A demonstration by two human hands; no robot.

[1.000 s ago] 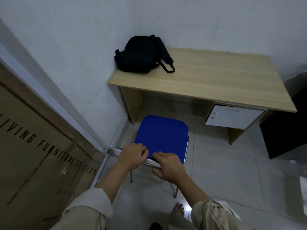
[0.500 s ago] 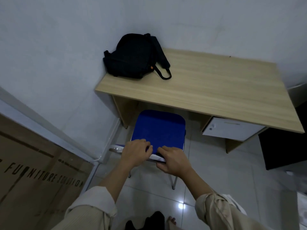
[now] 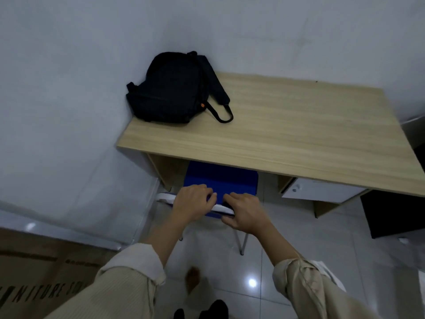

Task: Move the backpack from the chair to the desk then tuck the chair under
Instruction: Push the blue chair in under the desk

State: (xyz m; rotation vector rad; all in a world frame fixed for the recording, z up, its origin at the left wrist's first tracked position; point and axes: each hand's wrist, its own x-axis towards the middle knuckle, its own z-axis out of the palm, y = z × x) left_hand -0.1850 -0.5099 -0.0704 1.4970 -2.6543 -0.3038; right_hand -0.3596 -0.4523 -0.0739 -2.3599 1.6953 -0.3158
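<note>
The black backpack (image 3: 171,89) lies on the wooden desk (image 3: 287,132) at its far left corner, against the wall. The blue chair (image 3: 220,180) stands partly under the desk's front edge; the far part of its seat is hidden by the desktop. My left hand (image 3: 192,202) and my right hand (image 3: 245,211) both grip the top rail of the chair's backrest, side by side. One metal chair leg shows below my right hand.
A white drawer unit (image 3: 319,192) hangs under the desk's right side. A dark cabinet (image 3: 395,212) stands to the right. Cardboard boxes (image 3: 34,279) lean at the lower left. The floor is glossy tile, with my feet at the bottom.
The chair has slid forward so that its seat goes under the desk's edge, with both hands still on the backrest. I have stepped closer to the desk.
</note>
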